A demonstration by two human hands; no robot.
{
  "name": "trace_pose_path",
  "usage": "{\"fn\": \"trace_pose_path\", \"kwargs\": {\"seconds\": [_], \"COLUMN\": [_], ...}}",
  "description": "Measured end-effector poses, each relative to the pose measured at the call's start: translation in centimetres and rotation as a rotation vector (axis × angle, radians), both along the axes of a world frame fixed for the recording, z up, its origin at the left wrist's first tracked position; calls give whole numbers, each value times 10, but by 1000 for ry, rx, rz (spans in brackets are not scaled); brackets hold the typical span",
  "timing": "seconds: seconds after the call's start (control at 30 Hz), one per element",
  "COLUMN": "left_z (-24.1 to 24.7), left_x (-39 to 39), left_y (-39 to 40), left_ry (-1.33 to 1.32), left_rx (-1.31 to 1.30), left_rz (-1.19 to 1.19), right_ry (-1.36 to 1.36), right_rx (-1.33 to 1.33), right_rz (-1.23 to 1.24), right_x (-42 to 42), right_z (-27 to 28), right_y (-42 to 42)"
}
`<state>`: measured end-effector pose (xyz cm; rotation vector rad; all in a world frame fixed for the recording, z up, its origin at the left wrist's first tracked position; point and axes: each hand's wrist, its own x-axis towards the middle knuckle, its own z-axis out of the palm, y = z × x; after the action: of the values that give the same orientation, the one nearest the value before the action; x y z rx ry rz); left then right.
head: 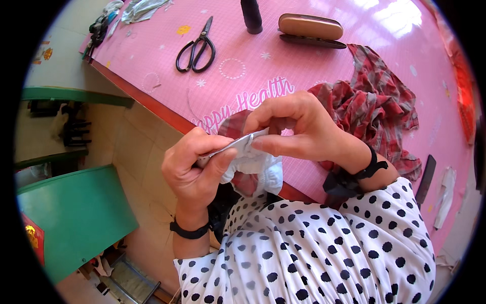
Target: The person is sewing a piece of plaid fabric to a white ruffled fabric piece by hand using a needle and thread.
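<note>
Between my hands is a small piece of white gathered fabric (pixel 243 163), with red-grey plaid cloth (pixel 232 124) showing behind it and below. My left hand (pixel 199 163) pinches its edge between thumb and forefinger. A short way to the right, my right hand (pixel 294 127) grips the same folded edge, thumb against the white side. Whether the fingers also hold a needle is too small to tell. The fabric is held up over the front edge of a table with a pink patterned cover (pixel 152 57).
Black-handled scissors (pixel 196 53), a black thread spool (pixel 251 17) and a brown glasses case (pixel 310 26) lie at the back. Crumpled plaid cloth (pixel 376 98) is at right, near a dark flat bar (pixel 425 178). A green tabletop (pixel 79 216) stands at lower left.
</note>
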<state>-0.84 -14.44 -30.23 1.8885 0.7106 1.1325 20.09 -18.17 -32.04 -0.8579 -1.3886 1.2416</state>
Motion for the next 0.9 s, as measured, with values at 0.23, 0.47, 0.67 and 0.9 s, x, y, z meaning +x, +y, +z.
{"fn": "trace_pose_path", "kwargs": {"seconds": [0.23,0.47,0.67,0.9], "left_z": [-3,-1,-1,-1], "left_x": [7,13,14,-7], "left_y": [-5,-7,-8,12], "left_ry": [-14,-16,-23,40], "left_rx": [-62,-68,-56,-45], "left_rz": [-7,-29,-15,62], "right_ry": [-96,-139,-127,-170], "right_rx": [96,143,121,23], "right_rz": [-33,-86,-100,-131], "right_x": [0,1,1,0], "right_z": [5,6,7,13], "right_y": [-1,-3,-3,-6]}}
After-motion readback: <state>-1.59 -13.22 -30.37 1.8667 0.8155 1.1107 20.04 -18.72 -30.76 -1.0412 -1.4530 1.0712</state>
